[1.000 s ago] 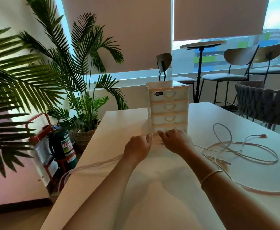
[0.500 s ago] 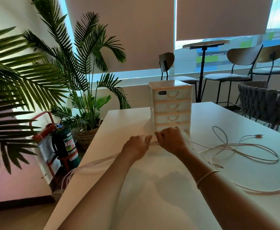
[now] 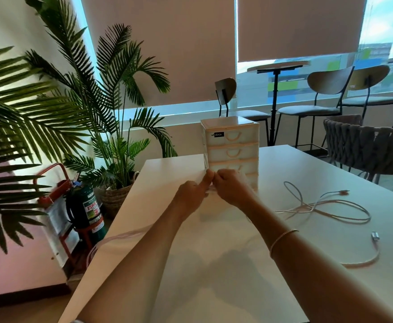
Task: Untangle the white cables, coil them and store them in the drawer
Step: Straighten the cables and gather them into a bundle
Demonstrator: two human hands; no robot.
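Observation:
White cables (image 3: 326, 206) lie in loose loops on the white table (image 3: 225, 276), right of my hands, with a plug end (image 3: 374, 236) near the right edge. A stretch of the cables runs left off the table edge and hangs down (image 3: 121, 236). My left hand (image 3: 191, 194) and my right hand (image 3: 232, 187) are held close together above the table, both pinching the cables between them. Just behind them stands a small white drawer unit (image 3: 231, 148) with all drawers closed; its lowest drawers are partly hidden by my hands.
Palm plants (image 3: 86, 101) and a green fire extinguisher (image 3: 86, 210) on a red stand sit left of the table. A woven chair (image 3: 367, 145) stands at the right. High stools and a round table (image 3: 279, 66) line the window behind.
Both hands have risen off the table and come closer together in front of the drawer unit, lifting the cable. The loops on the right have been drawn a little tighter.

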